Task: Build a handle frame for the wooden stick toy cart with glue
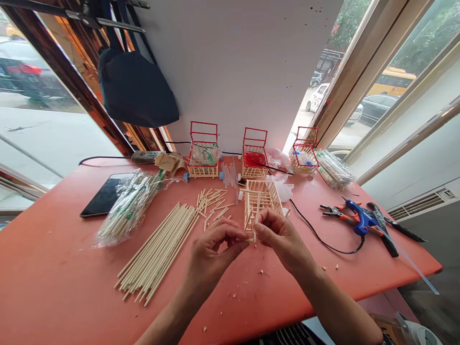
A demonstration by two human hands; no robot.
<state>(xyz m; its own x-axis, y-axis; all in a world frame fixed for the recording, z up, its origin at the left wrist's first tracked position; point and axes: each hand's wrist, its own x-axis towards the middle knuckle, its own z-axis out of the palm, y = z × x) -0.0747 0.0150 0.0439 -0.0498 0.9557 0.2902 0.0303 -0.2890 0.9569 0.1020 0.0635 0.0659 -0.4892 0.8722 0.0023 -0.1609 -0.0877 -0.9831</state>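
Red table [72, 268], thin sticks [258, 206]
Our left grip [213, 247] and right grip [282, 235] pinch them; uneven pressure could skew them.

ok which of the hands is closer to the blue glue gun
Right. The right hand is left of the blue glue gun in view, apart from it; the left hand is farther left, beyond the right hand.

Slim pale wooden sticks [258, 211], one nearly upright, meet squarely between the hands [212, 247]
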